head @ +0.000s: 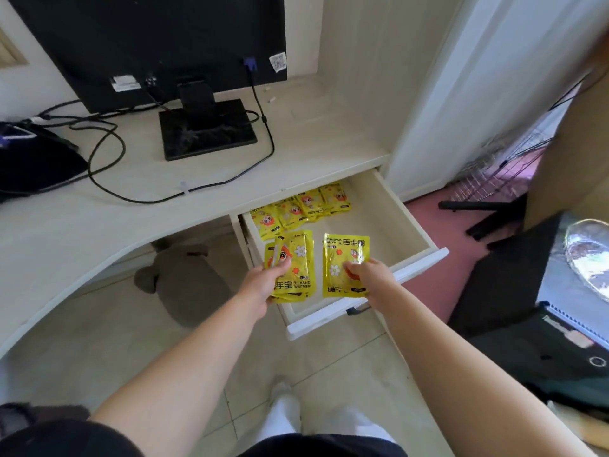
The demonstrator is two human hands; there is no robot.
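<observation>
Drawer (416, 225) is pulled out from under the desk (99, 212), and both hands hang right over its near end. Left hand (262, 286) pinches a small stack of yellow hand-warmer packets (295, 258), thumb across the front, fingers behind. Looks like three or four in there, but they overlap so I can't really count.

Right hand (370, 275) pinches a single packet (339, 252) the same way, thumb on top. That one is flipped upside down compared with the stack. Both hang with the long side running near-to-far, side by side with a narrow gap between them.

So the single packet only has to go left to land on the stack, or far and left to join the loose pile of packets (303, 207) at the far left end of the drawer. Nothing sits between the hands and that pile.

Monitor (148, 44) and its cables (108, 189) are up on the desk, well apart. Grey plush thing (184, 285) is on the floor under the desk.
</observation>
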